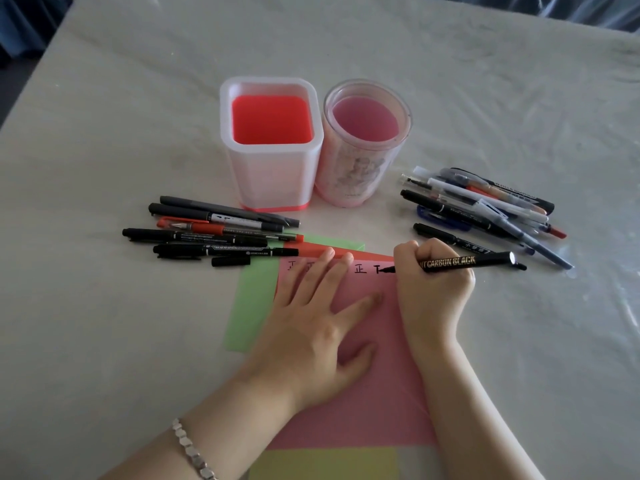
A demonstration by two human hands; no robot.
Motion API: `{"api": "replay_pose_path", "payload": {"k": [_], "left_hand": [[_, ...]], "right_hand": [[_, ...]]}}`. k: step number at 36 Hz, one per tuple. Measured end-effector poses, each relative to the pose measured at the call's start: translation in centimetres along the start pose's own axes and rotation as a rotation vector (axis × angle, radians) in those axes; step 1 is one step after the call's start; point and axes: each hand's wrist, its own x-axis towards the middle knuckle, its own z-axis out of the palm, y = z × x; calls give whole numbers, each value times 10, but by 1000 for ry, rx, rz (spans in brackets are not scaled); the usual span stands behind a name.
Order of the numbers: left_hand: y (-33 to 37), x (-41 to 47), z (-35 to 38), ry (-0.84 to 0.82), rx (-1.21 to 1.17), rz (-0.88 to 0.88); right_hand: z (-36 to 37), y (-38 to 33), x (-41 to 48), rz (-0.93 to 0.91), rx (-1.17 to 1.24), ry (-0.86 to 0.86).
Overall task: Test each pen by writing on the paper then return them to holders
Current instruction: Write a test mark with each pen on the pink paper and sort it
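From the head view, the right hand [433, 289] is curled round a black marker [467, 263], its tip down on the far edge of the pink paper [363, 393], partway through a thick character at the right end of a row of written ones. The left hand [311, 323] lies flat with fingers spread, pressing the sheet down and holding nothing. Its fingertips lie on that row, so wet ink could smear if they slide right. If that hand lifts, the sheet may slip over the green paper [249, 306] beneath. The marker leaves the fist on both sides: the nib pokes out to the left, and the lettered barrel runs right, its rear end close to the right pile of pens [485, 206], which a wide stroke might knock. A loose cap [231, 261] lies near the left pile of pens [214, 233]; whose it is I cannot tell. The square holder [272, 143] and round holder [363, 143] stand farther back, with no pens in them.
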Motion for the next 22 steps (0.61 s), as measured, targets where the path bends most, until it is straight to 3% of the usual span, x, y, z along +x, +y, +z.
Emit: {"api": "replay_pose_path", "payload": {"k": [22], "left_hand": [[0,0,1,-9,9,-5]], "right_hand": [[2,-1,0,-32,9,-30]]}}
